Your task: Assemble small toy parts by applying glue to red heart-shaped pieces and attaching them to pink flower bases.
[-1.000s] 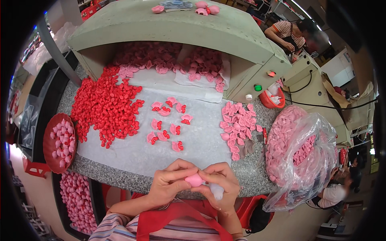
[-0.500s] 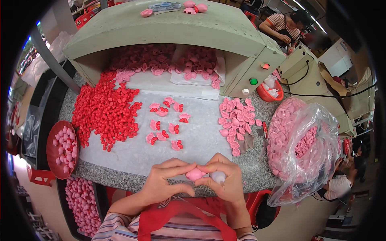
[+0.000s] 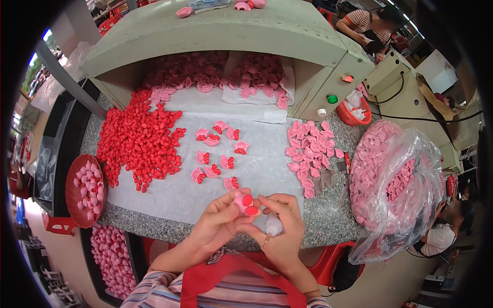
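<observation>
Between thumb and fingers, my left hand (image 3: 218, 219) grips a small pink figure piece (image 3: 239, 202) with two red oval faces turned toward the right. My right hand (image 3: 286, 223) is closed around a small translucent squeeze bottle (image 3: 273, 225); its thumb and fingertip are close beside the red ovals. Whether those fingertips touch them I cannot tell. Beyond my hands, several pink shell pieces with red parts (image 3: 211, 139) lie spaced out on a white sheet (image 3: 149, 203). A heap of glossy red pieces (image 3: 138, 141) spreads at the left, and loose pink shells (image 3: 310, 154) lie at the right.
A pale green box-shaped machine (image 3: 215, 38) spans the back, with pink pieces inside its opening. A red bowl (image 3: 72, 200) of pink pieces sits at the left edge. A plastic bag (image 3: 405, 205) full of pink shells stands right. Another person (image 3: 359, 23) works behind.
The pink piece has turned in my left hand, so its red ovals now show. My right hand has shifted slightly and still holds the bottle. The view has moved a little.
</observation>
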`<state>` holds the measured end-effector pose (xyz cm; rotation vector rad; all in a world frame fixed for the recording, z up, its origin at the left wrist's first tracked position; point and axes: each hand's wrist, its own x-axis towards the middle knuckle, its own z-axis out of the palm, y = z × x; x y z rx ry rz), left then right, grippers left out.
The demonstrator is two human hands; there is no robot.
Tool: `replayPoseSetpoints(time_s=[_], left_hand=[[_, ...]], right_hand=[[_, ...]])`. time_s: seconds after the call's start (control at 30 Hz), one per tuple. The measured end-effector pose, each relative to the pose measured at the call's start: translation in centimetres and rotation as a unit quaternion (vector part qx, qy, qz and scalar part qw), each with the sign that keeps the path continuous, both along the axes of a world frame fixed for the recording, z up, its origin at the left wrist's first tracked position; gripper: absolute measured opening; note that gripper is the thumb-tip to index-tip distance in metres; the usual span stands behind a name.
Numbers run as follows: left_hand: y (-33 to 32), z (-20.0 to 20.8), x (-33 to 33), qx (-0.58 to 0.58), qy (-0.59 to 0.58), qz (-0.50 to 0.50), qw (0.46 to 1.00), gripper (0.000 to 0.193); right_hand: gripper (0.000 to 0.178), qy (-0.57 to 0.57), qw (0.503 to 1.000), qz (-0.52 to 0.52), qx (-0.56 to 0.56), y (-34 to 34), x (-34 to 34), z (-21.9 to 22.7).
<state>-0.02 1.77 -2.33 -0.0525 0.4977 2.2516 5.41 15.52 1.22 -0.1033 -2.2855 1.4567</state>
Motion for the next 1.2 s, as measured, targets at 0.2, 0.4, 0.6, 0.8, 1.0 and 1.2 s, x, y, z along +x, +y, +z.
replayPoseSetpoints(time_s=[0.2,0.4,0.6,0.8,1.0,1.2], left_hand=[[0.6,-0.4,-0.2,0.027,0.032,-0.012,0.999,0.039],[0.2,-0.7,-0.7,-0.026,0.080,-0.041,0.996,0.035],[-0.1,-1.3,-1.1,-0.070,0.107,-0.016,0.992,0.036],[-0.2,-1.4,-1.1,-0.023,0.109,-0.012,0.994,0.029],[0.4,-2.8,-1.6,0.041,0.007,-0.043,0.998,0.032],[-0.2,-2.9,-2.1,0.064,0.033,-0.170,0.983,0.032]], right_hand=[[0.039,0.038,0.999,-0.025,0.028,0.2,-0.5,-0.6],[0.032,0.058,0.998,-0.001,0.033,0.6,-0.6,-0.9],[0.030,0.052,0.997,0.015,0.063,0.4,-1.0,-0.9],[0.029,0.071,0.995,0.036,0.062,0.3,-1.4,-0.8],[0.031,0.059,0.995,0.011,0.077,0.3,-1.5,-1.6],[0.032,-0.129,0.934,0.172,-0.285,3.1,-2.2,-1.1]])
